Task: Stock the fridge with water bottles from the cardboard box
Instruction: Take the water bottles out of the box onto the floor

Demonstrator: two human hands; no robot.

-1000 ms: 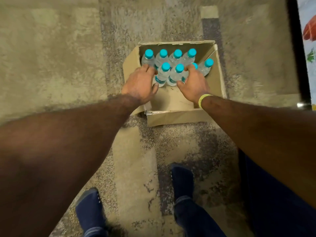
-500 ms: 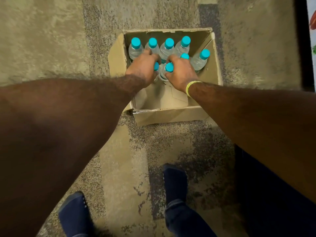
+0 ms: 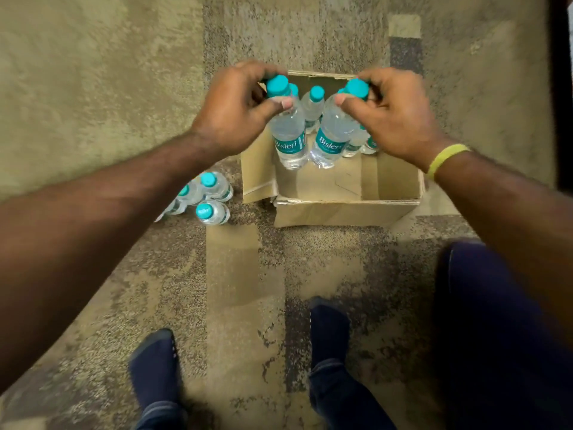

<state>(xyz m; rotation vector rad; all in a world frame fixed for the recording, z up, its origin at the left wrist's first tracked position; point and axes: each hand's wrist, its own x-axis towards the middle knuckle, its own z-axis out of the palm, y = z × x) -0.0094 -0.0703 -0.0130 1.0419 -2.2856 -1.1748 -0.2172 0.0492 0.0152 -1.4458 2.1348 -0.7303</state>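
Observation:
An open cardboard box (image 3: 344,209) sits on the carpet ahead of my feet. My left hand (image 3: 235,110) grips a clear water bottle (image 3: 288,135) by its neck, just under the teal cap, lifted above the box. My right hand (image 3: 390,113) grips a second water bottle (image 3: 330,138) the same way beside it. Both bottles hang upright with teal labels showing. More teal-capped bottles (image 3: 313,103) stand at the box's far end, partly hidden behind the lifted pair and my hands.
Three or so bottles (image 3: 207,197) stand on the carpet just left of the box, partly hidden by my left forearm. My two feet in dark socks (image 3: 155,364) stand on the patterned carpet. A dark vertical edge (image 3: 561,88) runs along the far right.
Both hands closed on bottle necks and raised one bottle each out of the box. The view shifted, bringing the bottles on the carpet left of the box into sight.

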